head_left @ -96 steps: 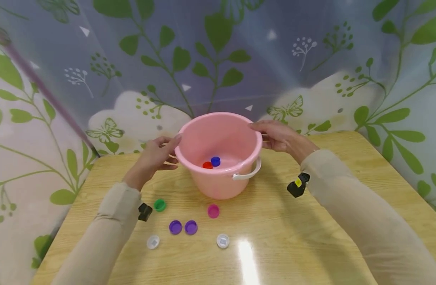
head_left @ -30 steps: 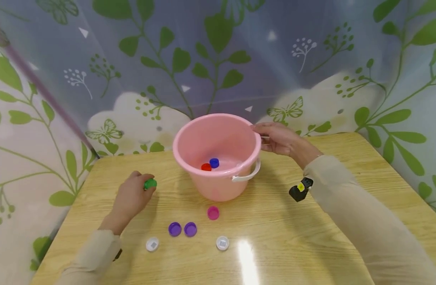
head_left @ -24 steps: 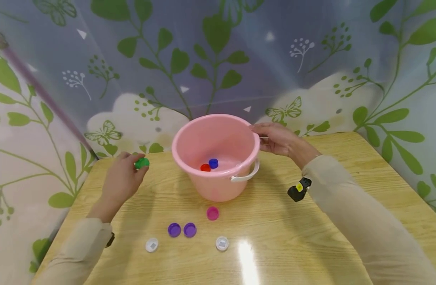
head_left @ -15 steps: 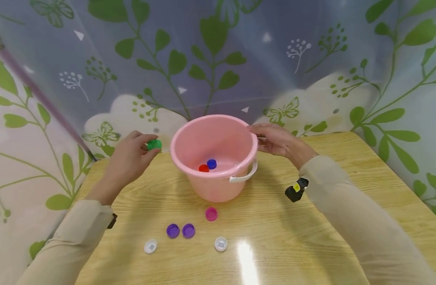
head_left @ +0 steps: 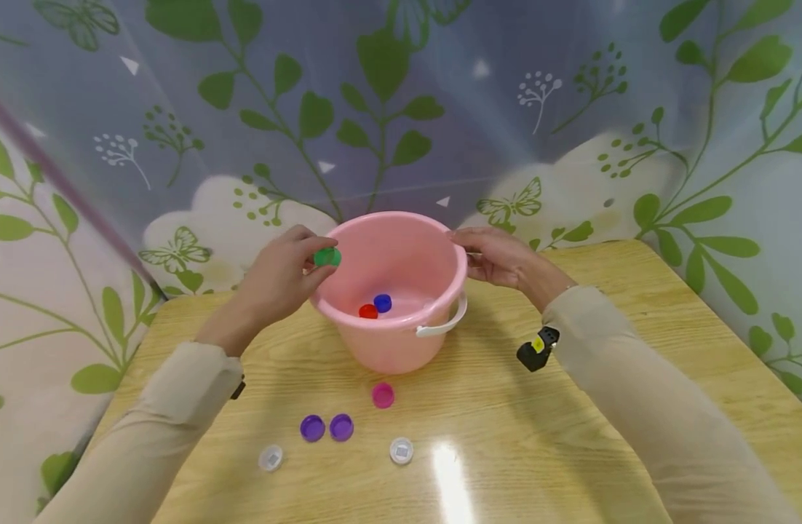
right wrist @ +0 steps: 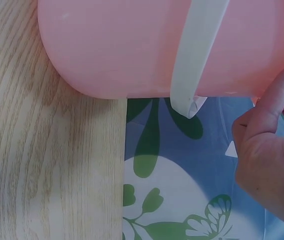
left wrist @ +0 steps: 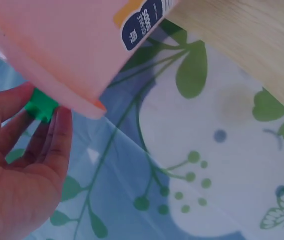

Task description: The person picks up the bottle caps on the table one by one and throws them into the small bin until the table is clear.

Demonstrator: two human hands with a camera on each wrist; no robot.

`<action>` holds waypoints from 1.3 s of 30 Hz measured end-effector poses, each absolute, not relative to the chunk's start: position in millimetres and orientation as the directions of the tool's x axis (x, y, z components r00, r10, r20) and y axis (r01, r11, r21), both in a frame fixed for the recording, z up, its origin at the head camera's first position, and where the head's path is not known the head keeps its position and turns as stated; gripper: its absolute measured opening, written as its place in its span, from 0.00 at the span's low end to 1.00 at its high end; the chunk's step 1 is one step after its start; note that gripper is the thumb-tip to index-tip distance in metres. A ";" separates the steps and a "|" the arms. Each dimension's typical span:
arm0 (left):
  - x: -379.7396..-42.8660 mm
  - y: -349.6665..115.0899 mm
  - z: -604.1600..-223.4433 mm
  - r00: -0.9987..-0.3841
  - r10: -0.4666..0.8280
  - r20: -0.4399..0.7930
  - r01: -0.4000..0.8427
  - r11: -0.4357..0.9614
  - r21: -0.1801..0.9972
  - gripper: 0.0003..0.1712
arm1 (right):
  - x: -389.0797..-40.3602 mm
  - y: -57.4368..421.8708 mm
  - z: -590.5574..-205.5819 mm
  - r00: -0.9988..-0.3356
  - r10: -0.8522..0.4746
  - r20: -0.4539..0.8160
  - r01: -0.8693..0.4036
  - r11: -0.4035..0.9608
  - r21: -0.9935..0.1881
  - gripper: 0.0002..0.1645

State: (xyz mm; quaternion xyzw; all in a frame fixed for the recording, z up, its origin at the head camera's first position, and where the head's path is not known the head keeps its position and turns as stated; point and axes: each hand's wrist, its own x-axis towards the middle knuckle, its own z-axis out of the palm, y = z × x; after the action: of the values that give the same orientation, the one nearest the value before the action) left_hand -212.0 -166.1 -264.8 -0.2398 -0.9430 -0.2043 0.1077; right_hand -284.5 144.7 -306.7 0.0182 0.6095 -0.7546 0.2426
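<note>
My left hand (head_left: 279, 278) pinches a green bottle cap (head_left: 327, 257) between thumb and fingers, over the left rim of a pink bucket (head_left: 394, 349). In the left wrist view the green cap (left wrist: 42, 106) shows between the fingertips, beside the rim. My right hand (head_left: 495, 258) holds the bucket's right rim, with the thumb or a finger over the edge and the rest outside; the right wrist view shows this hand (right wrist: 274, 145) at the rim too. Inside the bucket lie a red cap (head_left: 368, 311) and a blue cap (head_left: 383, 303).
On the wooden table (head_left: 506, 437) in front of the bucket lie a pink cap (head_left: 383, 395), two purple caps (head_left: 312, 428) and two white caps (head_left: 402, 451). The bucket's white handle (head_left: 443, 324) hangs at its front right. A leaf-patterned cloth (head_left: 244, 145) stands behind the table.
My left hand left the bucket's rim, picked the green cap off the table and carried it up and right to the rim. My right hand has stayed on the bucket.
</note>
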 end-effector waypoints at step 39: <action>-229.1 -126.6 -280.7 -0.848 0.529 0.043 0.486 0.742 0.462 0.21 | -285.7 145.9 -312.1 -0.868 -0.396 -0.300 0.412 -0.236 -0.880 0.12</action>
State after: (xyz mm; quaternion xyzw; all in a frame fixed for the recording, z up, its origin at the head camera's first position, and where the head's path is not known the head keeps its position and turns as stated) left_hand -229.1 -126.6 -280.7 -0.2723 -0.9320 -0.2347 -0.0456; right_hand -285.7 145.9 -312.1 0.0072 0.5620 -0.7861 0.2571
